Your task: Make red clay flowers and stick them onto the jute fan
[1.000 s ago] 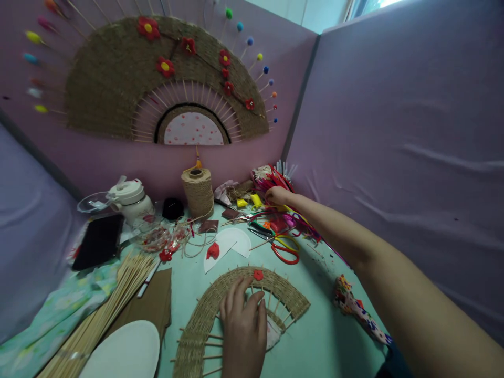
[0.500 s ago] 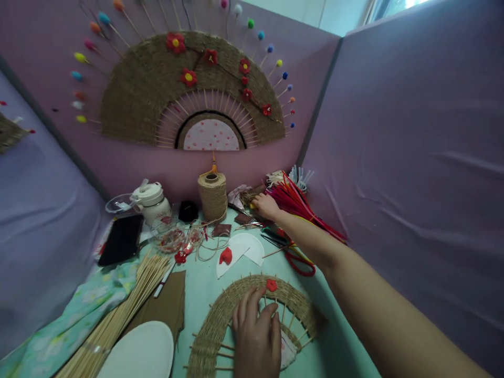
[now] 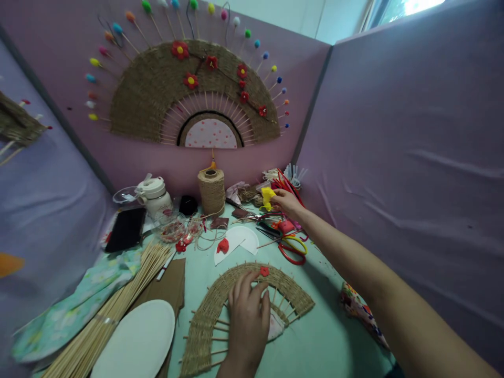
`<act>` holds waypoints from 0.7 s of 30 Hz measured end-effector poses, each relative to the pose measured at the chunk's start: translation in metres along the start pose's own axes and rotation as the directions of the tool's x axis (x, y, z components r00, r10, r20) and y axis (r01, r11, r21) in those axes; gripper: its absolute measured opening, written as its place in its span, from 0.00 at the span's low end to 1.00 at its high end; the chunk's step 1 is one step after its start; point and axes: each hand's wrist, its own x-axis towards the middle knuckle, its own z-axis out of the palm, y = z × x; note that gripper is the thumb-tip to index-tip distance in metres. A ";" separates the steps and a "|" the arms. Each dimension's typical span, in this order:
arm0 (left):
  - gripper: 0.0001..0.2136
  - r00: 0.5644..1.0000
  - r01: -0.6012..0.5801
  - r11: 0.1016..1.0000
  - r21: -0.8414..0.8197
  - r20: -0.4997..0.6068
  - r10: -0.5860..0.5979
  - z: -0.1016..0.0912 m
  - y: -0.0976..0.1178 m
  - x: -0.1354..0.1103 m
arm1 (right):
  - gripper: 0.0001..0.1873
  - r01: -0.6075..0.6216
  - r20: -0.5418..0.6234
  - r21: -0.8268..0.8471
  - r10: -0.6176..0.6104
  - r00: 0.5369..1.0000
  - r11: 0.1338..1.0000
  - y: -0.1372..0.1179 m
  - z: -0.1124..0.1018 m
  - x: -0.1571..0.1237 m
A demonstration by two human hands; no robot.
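No word, number or brand can be read. The white jar (image 3: 153, 195) at nine o'clock of the twine spool (image 3: 211, 191), the dark phone (image 3: 126, 229) at eight o'clock and the yellow scrap (image 3: 268, 196) at three o'clock show plain faces.

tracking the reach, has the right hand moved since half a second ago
Yes. The right hand has pulled away rightward from the twine spool, now holding a yellow piece.

A: What colour is the woven fan (image 3: 205, 320) at six o'clock?
B: Straw-tan, with one red flower (image 3: 264, 271). The scrap (image 3: 268, 195) at its twelve o'clock is bright yellow.
A: And the counter (image 3: 326, 336)?
B: Pale mint green; the scissors (image 3: 284, 247) have red and yellow handles.
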 end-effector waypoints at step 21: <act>0.29 0.880 0.248 0.595 -0.764 -0.078 -0.468 -0.012 -0.004 0.009 | 0.11 0.367 -0.105 0.039 -0.362 0.926 0.929 -0.040 0.086 -0.239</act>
